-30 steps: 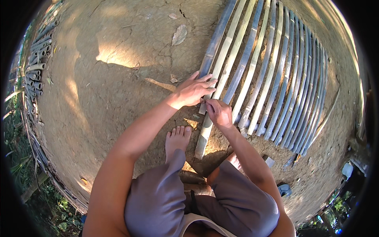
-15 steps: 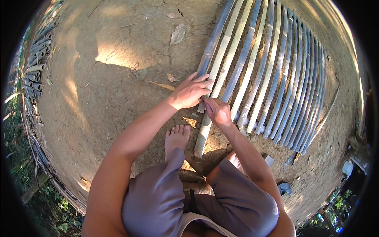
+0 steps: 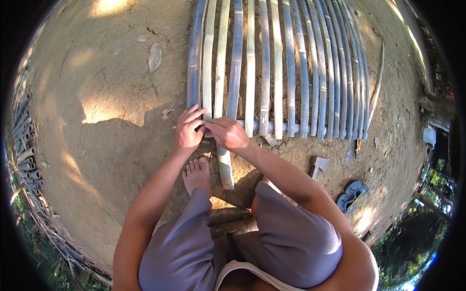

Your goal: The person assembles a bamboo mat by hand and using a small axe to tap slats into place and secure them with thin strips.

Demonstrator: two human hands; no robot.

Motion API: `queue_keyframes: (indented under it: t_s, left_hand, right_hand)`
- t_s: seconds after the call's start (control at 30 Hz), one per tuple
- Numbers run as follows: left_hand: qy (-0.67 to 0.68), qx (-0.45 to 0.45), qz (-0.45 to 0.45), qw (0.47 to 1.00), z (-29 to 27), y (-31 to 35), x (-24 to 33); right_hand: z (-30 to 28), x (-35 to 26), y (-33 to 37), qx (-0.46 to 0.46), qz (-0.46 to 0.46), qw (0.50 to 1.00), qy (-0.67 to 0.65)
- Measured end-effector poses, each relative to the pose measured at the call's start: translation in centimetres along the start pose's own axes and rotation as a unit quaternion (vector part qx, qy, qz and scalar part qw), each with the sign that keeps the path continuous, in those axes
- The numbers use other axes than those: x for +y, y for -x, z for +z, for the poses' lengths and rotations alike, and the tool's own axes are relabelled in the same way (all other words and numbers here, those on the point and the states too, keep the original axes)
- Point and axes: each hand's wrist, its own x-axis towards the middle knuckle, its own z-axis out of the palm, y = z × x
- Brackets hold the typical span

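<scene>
Both of my hands meet at the near left end of a row of split bamboo slats [image 3: 250, 72]. My left hand [image 3: 188, 130] is beside the outermost dark slat [image 3: 193, 80], its thumb and fingertips drawn together near a pale slat [image 3: 208, 72]. Against those fingertips my right hand [image 3: 229, 134] presses closed, over the ends of the neighbouring slats. Whatever lies between the fingers is too small or hidden to name. From under my right hand a longer bamboo piece [image 3: 225, 169] sticks out toward my feet. A bamboo crossbar [image 3: 291, 128] runs under the slat ends.
A hatchet [image 3: 318, 166] lies on the dirt at right, with a pair of dark sandals [image 3: 351, 196] nearer me. By the slats' far right end is a thin orange-handled tool [image 3: 358, 148]. Cut bamboo tubes [image 3: 28, 155] are stacked at far left. A dry leaf [image 3: 155, 57] lies beyond my left hand.
The view has turned, so the slats now appear farther left and more upright. My left fingers, earlier spread over the slat ends, have drawn in to meet my right fingertips.
</scene>
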Motion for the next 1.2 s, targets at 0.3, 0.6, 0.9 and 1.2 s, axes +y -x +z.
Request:
queue_keyframes:
  t_s: [0.3, 0.6, 0.9, 1.2]
  left_hand:
    - [-0.022, -0.012, 0.023, 0.999, -0.4, -0.4, 0.3]
    - [-0.017, 0.005, 0.024, 1.000, -0.3, -0.1, 0.2]
    - [-0.026, 0.004, 0.028, 0.999, -0.3, -0.1, -0.5]
    - [-0.030, 0.007, 0.058, 0.998, 0.6, -0.2, -0.1]
  right_hand:
    - [-2.1, -0.2, -0.3, -0.046, 0.080, 0.995, -0.041]
    - [-1.8, 0.0, 0.0, -0.122, 0.055, 0.989, 0.056]
    - [-1.5, -0.2, -0.4, -0.120, 0.046, 0.990, 0.066]
    - [-3.4, -1.2, 1.4, -0.074, 0.061, 0.994, 0.060]
